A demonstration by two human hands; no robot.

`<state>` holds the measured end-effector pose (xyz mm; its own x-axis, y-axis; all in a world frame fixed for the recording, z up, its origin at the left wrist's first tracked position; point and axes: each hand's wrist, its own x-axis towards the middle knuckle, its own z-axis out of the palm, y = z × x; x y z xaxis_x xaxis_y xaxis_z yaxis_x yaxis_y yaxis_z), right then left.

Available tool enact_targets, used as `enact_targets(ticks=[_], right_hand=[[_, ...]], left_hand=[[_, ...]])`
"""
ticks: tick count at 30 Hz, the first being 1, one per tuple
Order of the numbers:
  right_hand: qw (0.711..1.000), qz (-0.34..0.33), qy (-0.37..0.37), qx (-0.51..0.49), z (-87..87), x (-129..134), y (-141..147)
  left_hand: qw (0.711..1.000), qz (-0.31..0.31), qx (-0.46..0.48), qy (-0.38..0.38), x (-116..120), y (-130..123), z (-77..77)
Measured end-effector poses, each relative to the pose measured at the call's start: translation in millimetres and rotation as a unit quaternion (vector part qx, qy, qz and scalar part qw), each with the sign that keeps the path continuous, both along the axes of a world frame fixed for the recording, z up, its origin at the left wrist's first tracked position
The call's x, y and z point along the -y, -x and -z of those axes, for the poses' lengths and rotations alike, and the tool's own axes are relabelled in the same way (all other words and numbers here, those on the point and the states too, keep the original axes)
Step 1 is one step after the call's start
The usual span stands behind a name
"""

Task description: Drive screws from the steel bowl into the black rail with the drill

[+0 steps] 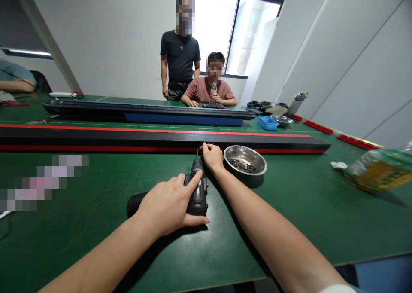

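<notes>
A black cordless drill [198, 198] lies on its side on the green table, its thin bit pointing away from me at a long black bar with red stripes [128, 141]. My left hand [165, 200] rests over the drill and grips its body, the index finger along the chuck and the thumb behind. Just right of the bit tip, my right hand [212, 154] is closed in a pinch against the bar's near side. Whatever its fingertips hold is too small or hidden to name. Beside that hand stands a steel bowl [262, 169] with many small dark screws [242, 166].
Beyond the bar lies another long dark bar [96, 109] over a blue strip [183, 118]. A blue basket [268, 122] and a second metal bowl [282, 120] stand back right. A large green-labelled bottle [383, 168] lies at right. Two people are across the table [302, 224].
</notes>
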<state>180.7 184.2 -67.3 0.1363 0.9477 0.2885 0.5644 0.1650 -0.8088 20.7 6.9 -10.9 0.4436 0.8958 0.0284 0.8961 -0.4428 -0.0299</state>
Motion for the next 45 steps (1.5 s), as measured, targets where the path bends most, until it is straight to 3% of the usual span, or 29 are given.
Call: enact_targets(ticks=[27, 33, 37, 40, 45], right_hand=[[0.999, 0.002, -0.004, 0.041, -2.8, 6.4, 3.1], [0.998, -0.008, -0.059, 0.003, -21.8, 26.5, 3.9], [0.993, -0.051, -0.097, 0.052, -49.9, 47.0, -16.1], [0.986, -0.022, -0.1, 0.133, -65.6, 58.2, -46.7], [0.967, 0.033, 0.03, 0.253, -70.5, 58.9, -93.4]], left_hand=[[0.999, 0.013, -0.014, -0.036, -1.4, 1.1, 6.0], [0.999, 0.016, 0.001, -0.04, 4.2, 1.8, 6.8], [0.999, 0.012, 0.004, -0.045, 7.8, 2.4, 8.2], [0.999, 0.012, 0.007, -0.044, 9.3, 2.4, 8.2], [0.999, 0.013, 0.003, -0.04, 10.1, 3.6, 6.6]])
